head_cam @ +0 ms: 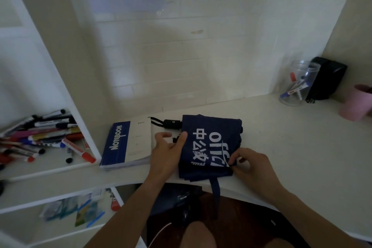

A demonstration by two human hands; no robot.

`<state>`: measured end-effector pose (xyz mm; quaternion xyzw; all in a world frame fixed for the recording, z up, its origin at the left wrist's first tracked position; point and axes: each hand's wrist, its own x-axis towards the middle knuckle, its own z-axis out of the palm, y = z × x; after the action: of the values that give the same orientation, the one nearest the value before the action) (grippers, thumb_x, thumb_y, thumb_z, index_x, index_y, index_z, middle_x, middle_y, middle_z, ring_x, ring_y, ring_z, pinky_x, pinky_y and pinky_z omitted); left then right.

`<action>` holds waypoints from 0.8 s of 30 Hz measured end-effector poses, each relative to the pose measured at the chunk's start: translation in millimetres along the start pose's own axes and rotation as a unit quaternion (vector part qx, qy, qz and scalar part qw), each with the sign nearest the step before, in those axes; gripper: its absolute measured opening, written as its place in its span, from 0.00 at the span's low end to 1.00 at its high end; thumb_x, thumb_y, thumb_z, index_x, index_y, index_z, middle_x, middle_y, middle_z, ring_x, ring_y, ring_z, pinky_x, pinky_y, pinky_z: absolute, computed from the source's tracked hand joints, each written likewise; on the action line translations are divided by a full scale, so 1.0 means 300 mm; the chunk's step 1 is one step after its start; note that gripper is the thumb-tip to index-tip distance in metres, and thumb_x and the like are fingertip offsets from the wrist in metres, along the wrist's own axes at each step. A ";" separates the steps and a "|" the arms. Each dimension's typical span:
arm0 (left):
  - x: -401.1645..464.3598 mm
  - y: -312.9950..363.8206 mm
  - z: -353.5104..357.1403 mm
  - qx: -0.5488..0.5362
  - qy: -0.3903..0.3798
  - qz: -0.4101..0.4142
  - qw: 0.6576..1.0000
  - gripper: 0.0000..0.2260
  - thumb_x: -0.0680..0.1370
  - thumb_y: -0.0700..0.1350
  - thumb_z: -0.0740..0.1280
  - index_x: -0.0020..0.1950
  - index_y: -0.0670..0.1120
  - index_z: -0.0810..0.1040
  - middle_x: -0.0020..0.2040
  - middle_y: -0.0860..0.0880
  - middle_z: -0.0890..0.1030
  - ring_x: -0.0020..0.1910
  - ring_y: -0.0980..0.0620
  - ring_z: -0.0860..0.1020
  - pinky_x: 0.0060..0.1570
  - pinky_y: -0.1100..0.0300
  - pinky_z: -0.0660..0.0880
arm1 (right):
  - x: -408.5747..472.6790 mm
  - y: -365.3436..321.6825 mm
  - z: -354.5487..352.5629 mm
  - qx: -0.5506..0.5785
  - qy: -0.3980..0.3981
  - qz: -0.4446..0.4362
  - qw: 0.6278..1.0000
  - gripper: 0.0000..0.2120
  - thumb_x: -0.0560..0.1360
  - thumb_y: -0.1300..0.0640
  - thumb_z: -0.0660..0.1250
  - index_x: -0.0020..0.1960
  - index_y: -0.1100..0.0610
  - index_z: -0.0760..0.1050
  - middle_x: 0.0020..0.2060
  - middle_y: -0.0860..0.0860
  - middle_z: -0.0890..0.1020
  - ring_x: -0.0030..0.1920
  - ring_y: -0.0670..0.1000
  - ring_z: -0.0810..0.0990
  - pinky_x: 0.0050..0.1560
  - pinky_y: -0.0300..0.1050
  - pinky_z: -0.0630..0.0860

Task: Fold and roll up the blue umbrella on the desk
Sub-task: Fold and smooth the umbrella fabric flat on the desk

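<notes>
The dark blue umbrella (209, 147) lies collapsed on the white desk (281, 147) near its front edge, its canopy flattened with white printed lettering facing up. Its black handle (171, 124) with a wrist cord points left toward the notebook. A blue closure strap (215, 191) hangs off the desk edge. My left hand (169, 151) holds the canopy's left edge, thumb on top of the fabric. My right hand (253, 165) pinches the fabric at the canopy's lower right corner.
A blue and white notebook (126, 143) lies just left of the umbrella. Several markers (40, 137) are piled on the left shelf. At the back right stand a clear jar of pens (298, 84), a black box (326, 78) and a pink cup (356, 104).
</notes>
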<state>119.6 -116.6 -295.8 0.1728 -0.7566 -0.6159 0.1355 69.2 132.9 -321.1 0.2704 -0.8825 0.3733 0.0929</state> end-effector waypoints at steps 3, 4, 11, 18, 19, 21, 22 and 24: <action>0.052 -0.009 0.014 -0.005 -0.058 0.024 0.998 0.24 0.77 0.51 0.74 0.65 0.54 0.63 0.55 0.47 0.82 0.50 0.51 0.84 0.48 0.55 0.84 | 0.015 0.004 -0.009 0.009 0.023 -0.018 1.000 0.18 0.69 0.64 0.76 0.43 0.42 0.76 0.42 0.38 0.82 0.46 0.41 0.79 0.45 0.26 0.73; 0.063 -0.020 0.007 0.026 -0.082 0.047 0.995 0.24 0.76 0.49 0.76 0.65 0.55 0.67 0.58 0.50 0.81 0.53 0.52 0.83 0.50 0.56 0.83 | 0.018 0.006 -0.014 0.013 0.032 -0.025 0.999 0.17 0.70 0.64 0.76 0.46 0.44 0.77 0.42 0.38 0.81 0.46 0.42 0.79 0.46 0.27 0.73; 0.079 -0.060 -0.055 0.018 -0.191 0.065 0.979 0.29 0.73 0.35 0.77 0.71 0.54 0.76 0.66 0.53 0.78 0.60 0.57 0.81 0.59 0.56 0.81 | 0.013 0.021 -0.009 -0.012 0.026 -0.019 0.999 0.20 0.72 0.61 0.75 0.58 0.44 0.78 0.43 0.36 0.78 0.45 0.39 0.78 0.47 0.25 0.72; 0.096 -0.042 -0.064 0.003 -0.236 0.007 0.972 0.39 0.71 0.25 0.73 0.76 0.54 0.70 0.67 0.51 0.75 0.59 0.51 0.82 0.58 0.54 0.82 | 0.015 0.042 -0.018 -0.135 0.044 -0.164 0.976 0.11 0.67 0.62 0.79 0.45 0.52 0.81 0.45 0.45 0.78 0.44 0.39 0.72 0.47 0.26 0.69; 0.096 -0.037 -0.061 -0.007 -0.227 0.003 0.974 0.37 0.71 0.29 0.76 0.75 0.54 0.71 0.67 0.52 0.76 0.60 0.52 0.81 0.58 0.54 0.81 | 0.015 0.040 -0.023 -0.148 0.051 -0.183 0.971 0.09 0.67 0.62 0.79 0.44 0.54 0.82 0.47 0.47 0.79 0.46 0.42 0.74 0.47 0.29 0.71; 0.090 -0.021 -0.046 -0.022 -0.187 0.002 0.982 0.30 0.72 0.40 0.79 0.72 0.54 0.74 0.64 0.52 0.79 0.61 0.53 0.80 0.58 0.57 0.81 | 0.017 0.033 -0.032 -0.167 0.051 -0.219 0.960 0.07 0.68 0.61 0.78 0.43 0.55 0.82 0.51 0.50 0.81 0.50 0.48 0.78 0.48 0.37 0.76; 0.087 -0.015 -0.037 -0.017 -0.165 0.009 0.986 0.28 0.72 0.44 0.79 0.71 0.54 0.76 0.63 0.52 0.80 0.60 0.54 0.80 0.57 0.58 0.81 | 0.019 0.032 -0.036 -0.176 0.042 -0.234 0.955 0.07 0.69 0.60 0.78 0.44 0.55 0.82 0.53 0.50 0.82 0.53 0.49 0.79 0.50 0.39 0.78; 0.085 -0.014 -0.022 0.007 -0.143 0.031 0.989 0.28 0.72 0.46 0.79 0.70 0.54 0.76 0.63 0.52 0.80 0.60 0.56 0.79 0.59 0.59 0.80 | 0.022 0.030 -0.044 -0.191 0.019 -0.253 0.948 0.06 0.70 0.59 0.77 0.45 0.54 0.82 0.55 0.49 0.84 0.56 0.48 0.80 0.54 0.41 0.79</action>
<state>99.7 -134.0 -298.7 0.0607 -0.7775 -0.6244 0.0437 58.1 144.7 -315.0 0.4550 -0.8380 0.1670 0.2507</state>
